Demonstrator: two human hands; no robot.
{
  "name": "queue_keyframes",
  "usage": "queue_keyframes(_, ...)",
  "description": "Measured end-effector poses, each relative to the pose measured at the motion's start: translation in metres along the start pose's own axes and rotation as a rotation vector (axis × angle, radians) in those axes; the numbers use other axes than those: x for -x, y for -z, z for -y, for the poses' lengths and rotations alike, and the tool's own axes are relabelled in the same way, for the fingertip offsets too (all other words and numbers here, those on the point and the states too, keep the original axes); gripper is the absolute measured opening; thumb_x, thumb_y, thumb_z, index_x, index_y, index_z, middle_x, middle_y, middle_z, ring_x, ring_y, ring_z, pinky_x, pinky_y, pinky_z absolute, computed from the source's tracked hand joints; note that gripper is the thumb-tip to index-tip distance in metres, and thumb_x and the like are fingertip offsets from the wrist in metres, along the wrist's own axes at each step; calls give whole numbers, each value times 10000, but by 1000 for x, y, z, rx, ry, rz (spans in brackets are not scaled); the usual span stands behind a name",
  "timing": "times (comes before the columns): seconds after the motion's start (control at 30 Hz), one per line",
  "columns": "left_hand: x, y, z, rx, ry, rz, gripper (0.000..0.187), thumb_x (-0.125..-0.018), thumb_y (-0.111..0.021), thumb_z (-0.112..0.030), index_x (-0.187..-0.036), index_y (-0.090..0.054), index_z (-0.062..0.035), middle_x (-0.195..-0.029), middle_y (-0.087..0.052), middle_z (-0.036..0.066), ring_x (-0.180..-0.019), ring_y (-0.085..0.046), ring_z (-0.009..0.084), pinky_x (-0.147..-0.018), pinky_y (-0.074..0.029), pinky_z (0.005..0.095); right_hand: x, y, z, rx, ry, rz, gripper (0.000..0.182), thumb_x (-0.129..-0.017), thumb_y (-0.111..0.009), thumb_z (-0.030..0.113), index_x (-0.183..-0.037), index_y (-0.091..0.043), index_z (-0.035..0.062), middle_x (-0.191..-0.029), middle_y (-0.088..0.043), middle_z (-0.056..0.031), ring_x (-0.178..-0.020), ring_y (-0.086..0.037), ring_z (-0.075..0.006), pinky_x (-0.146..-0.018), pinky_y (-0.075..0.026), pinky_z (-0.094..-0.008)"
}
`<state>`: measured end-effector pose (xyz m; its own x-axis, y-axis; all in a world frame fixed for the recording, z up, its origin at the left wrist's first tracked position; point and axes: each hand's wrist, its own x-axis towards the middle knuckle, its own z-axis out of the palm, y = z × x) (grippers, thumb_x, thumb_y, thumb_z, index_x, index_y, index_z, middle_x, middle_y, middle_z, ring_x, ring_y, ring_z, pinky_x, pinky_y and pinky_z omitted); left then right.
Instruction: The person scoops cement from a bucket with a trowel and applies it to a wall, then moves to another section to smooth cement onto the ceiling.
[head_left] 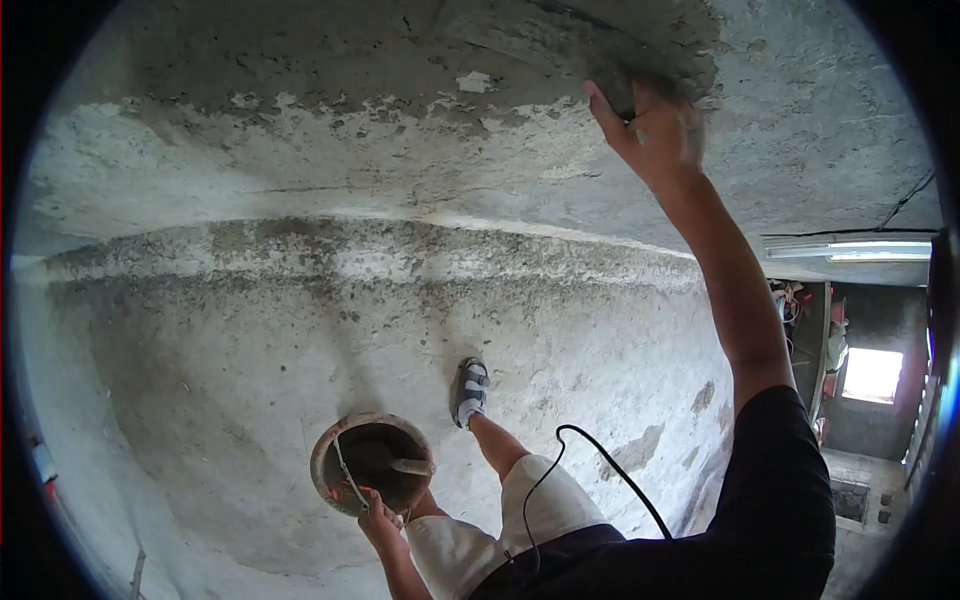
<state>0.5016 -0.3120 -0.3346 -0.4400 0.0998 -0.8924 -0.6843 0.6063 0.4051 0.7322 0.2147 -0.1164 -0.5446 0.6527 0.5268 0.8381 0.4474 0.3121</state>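
Note:
My right hand [655, 135], a little blurred, reaches up to the wall. Its fingers are closed round what looks like a plastering trowel [622, 98], dark and held flat against the wall; most of it blends into the wet patch. Dark wet plaster [330, 55] covers the upper wall with a ragged lower edge. Low on the other side, my left hand [382, 525] grips the wire handle of a round bucket [322, 470]. Inside the bucket lies dark grey mortar [375, 455], and a pale rod-like piece [412, 466] juts from the rim.
Stained concrete floor [250, 370] stretches below the wall. My sandalled foot [470, 390] stands near the bucket. A black cable [620, 470] loops by my side. At the right are a lit tube lamp [850, 250], a bright window opening [872, 375] and hanging clutter [835, 340].

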Motion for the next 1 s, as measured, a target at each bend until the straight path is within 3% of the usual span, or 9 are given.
queue_keyframes(0.1,-4,0,0,31,-1,-9,472,-918,-618,-303,-580,-324,-156,-479,-253,-62,-401,-228,68,-402,-177,272,60,-95,3,104,105,391,344,-872,-593,386,-782,-696,71,-658,-656,-107,-626,-651,-226,-551,-509,-394)
queue_keyframes(0.17,0,6,-4,36,-3,-12,463,-919,-617,-306,-587,-332,-154,-482,-250,-65,-403,-223,64,-401,-175,272,110,-156,28,144,-8,933,292,-869,-557,321,-829,-727,86,-799,-704,-121,-756,-692,-262,-684,-545,-422)
queue_keyframes(0.37,-8,37,-4,114,-32,11,420,-919,-617,-336,-644,-369,-138,-504,-241,-72,-413,-197,48,-394,-155,257,136,-120,68,-114,-160,850,423,-853,-582,467,-772,-659,58,-748,-654,-154,-661,-642,-308,-644,-512,-457)
queue_keyframes(0.47,-11,26,-14,90,-49,16,439,-921,-615,-329,-626,-352,-140,-501,-247,-67,-407,-209,51,-390,-154,260,64,-54,35,-5,245,141,333,-829,-664,449,-840,-691,117,-714,-644,-99,-585,-595,-238,-552,-493,-420)
queue_keyframes(0.57,-20,13,-13,68,-51,36,459,-923,-614,-311,-602,-333,-142,-493,-268,-59,-399,-237,55,-390,-158,263,-27,22,25,76,-71,91,461,-832,-669,514,-836,-695,54,-511,-570,-71,-390,-524,-168,-369,-401,-293)
queue_keyframes(0.6,-19,8,-18,71,-47,45,460,-925,-612,-303,-598,-331,-143,-491,-274,-58,-397,-244,55,-390,-160,265,-47,12,14,-64,78,-192,512,-831,-645,561,-771,-668,53,-432,-508,-48,-327,-453,-152,-339,-365,-285)
queue_keyframes(0.7,-13,-1,-26,58,-39,44,453,-916,-619,-319,-610,-328,-155,-496,-257,-63,-400,-234,57,-398,-165,268,-31,-18,32,59,31,49,492,-858,-621,511,-619,-574,83,-463,-503,-34,-364,-467,-143,-347,-377,-286)
queue_keyframes(0.83,-20,15,-25,100,-43,17,447,-917,-622,-303,-609,-341,-144,-490,-270,-64,-395,-226,51,-390,-162,261,30,-147,101,79,199,89,334,-886,-575,366,-776,-659,63,-541,-537,-67,-450,-527,-187,-513,-524,-368)
queue_keyframes(1.0,-13,46,-29,107,-28,2,446,-919,-615,-328,-619,-337,-149,-491,-253,-67,-397,-221,50,-387,-158,253,62,-184,163,-209,38,752,413,-903,-517,479,-820,-666,103,-565,-572,-71,-540,-593,-235,-600,-533,-439)
